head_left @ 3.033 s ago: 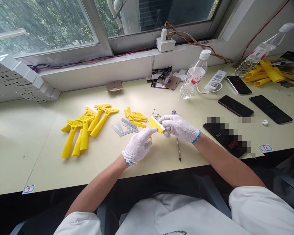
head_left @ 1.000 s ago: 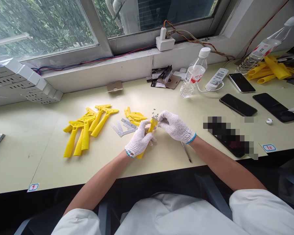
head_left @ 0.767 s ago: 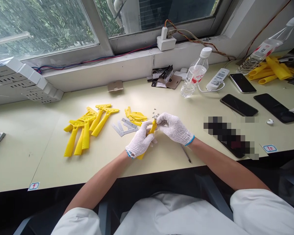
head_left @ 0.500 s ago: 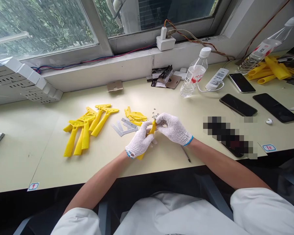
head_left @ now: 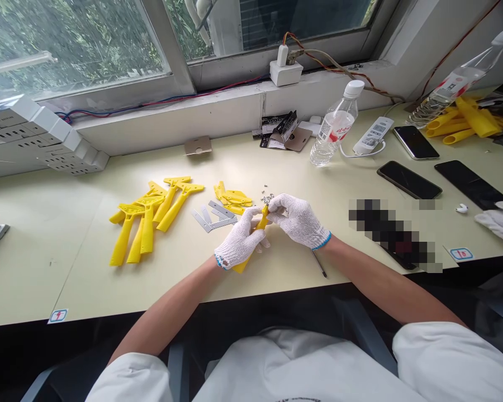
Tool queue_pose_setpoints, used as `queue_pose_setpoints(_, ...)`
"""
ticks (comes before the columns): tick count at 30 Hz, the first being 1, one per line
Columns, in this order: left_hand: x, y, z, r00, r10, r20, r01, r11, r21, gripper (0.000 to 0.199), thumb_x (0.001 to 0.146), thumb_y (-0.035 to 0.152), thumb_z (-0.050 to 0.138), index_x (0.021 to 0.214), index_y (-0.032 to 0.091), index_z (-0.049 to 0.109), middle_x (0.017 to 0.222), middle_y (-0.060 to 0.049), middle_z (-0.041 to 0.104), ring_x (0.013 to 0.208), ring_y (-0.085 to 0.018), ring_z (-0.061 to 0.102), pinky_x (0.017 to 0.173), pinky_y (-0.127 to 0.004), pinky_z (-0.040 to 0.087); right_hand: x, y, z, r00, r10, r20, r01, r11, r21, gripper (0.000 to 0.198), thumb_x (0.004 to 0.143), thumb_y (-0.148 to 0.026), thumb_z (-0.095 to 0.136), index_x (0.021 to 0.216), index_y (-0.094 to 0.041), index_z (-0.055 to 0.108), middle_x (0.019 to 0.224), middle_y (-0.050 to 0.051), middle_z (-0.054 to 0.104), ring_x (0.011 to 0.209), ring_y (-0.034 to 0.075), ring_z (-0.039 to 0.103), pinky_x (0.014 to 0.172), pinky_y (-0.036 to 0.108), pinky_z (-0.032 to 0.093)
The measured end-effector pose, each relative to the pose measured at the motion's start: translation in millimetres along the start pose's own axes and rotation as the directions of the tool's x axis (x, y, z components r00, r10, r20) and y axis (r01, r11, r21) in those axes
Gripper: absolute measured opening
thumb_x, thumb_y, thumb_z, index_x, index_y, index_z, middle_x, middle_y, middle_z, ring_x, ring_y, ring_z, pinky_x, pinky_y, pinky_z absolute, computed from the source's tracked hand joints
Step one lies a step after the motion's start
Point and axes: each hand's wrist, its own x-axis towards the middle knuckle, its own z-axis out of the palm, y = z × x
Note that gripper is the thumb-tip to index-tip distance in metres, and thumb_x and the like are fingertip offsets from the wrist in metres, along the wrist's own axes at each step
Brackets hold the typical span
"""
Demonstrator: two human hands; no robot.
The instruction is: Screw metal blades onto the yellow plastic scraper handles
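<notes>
My left hand (head_left: 241, 241), in a white knit glove, is wrapped around a yellow scraper handle (head_left: 242, 266) held tilted over the table. My right hand (head_left: 298, 221), gloved too, has its fingers pinched together against the upper end of that handle. What lies between those fingertips is hidden. Just beyond the hands is a small heap of screws (head_left: 269, 199). Flat grey blades (head_left: 212, 218) and yellow cover pieces (head_left: 232, 198) lie to the left of it. Partly under my right wrist rests a screwdriver (head_left: 319, 264).
Several yellow scraper handles (head_left: 146, 226) lie further left. A water bottle (head_left: 334, 125), a power strip (head_left: 373, 135) and phones (head_left: 409, 179) stand or lie to the right. Another person's gloved hand (head_left: 501, 221) rests at the right edge, near an earbud (head_left: 461, 208).
The other person's gloved hand has come further into view at the right. My own hands keep nearly the same hold on the scraper handle.
</notes>
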Motion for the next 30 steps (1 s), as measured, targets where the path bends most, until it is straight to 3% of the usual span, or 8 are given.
queue_pose_setpoints(11, 1.0, 2.5, -0.5, 1.000, -0.018, 0.025, 0.019, 0.999, -0.047, 0.055, 0.099, 0.023, 0.061, 0.150, 0.029, 0.043, 0.107, -0.004, 0.079, 0.073, -0.019, 0.080, 0.063, -0.033, 0.065, -0.4, 2.8, -0.8, 0.999, -0.034, -0.006, 0.033, 0.995, -0.089, 0.010, 0.100, -0.032, 0.075, 0.100, -0.023, 0.073, 0.100, 0.005, 0.078, 0.089, 0.019, 0.075, 0.085, 0.037, 0.069)
queue_pose_setpoints(18, -0.2, 0.3, -1.5, 0.999, -0.016, 0.029, 0.017, 1.000, -0.017, 0.054, 0.098, 0.023, 0.062, 0.149, 0.029, 0.045, 0.095, -0.001, 0.080, 0.067, -0.019, 0.076, 0.065, -0.034, 0.063, 1.0, -1.6, -4.2, 1.000, -0.025, 0.012, 0.025, 0.999, -0.048, 0.011, 0.098, -0.031, 0.081, 0.099, -0.022, 0.074, 0.096, 0.004, 0.078, 0.085, 0.018, 0.074, 0.083, 0.034, 0.067)
queue_pose_setpoints(25, -1.5, 1.5, -1.5, 0.999, -0.027, 0.025, 0.028, 1.000, -0.008, 0.054, 0.097, 0.023, 0.062, 0.148, 0.028, 0.047, 0.090, 0.000, 0.080, 0.066, -0.019, 0.075, 0.067, -0.034, 0.063, 2.7, 0.0, -7.0, 0.998, 0.058, 0.026, -0.057, 0.998, -0.034, 0.025, 0.094, -0.040, 0.086, 0.091, -0.021, 0.070, 0.091, 0.003, 0.077, 0.080, 0.017, 0.071, 0.078, 0.034, 0.066)
queue_pose_setpoints(30, -2.4, 1.6, -0.5, 1.000, -0.020, 0.007, 0.020, 1.000, 0.018, 0.053, 0.097, 0.023, 0.063, 0.148, 0.028, 0.048, 0.089, 0.000, 0.079, 0.064, -0.018, 0.074, 0.066, -0.033, 0.062, 3.0, -0.3, -8.4, 0.999, 0.009, 0.042, -0.007, 0.999, -0.047, 0.023, 0.094, -0.037, 0.088, 0.090, -0.021, 0.073, 0.088, 0.002, 0.077, 0.077, 0.016, 0.070, 0.077, 0.032, 0.065)
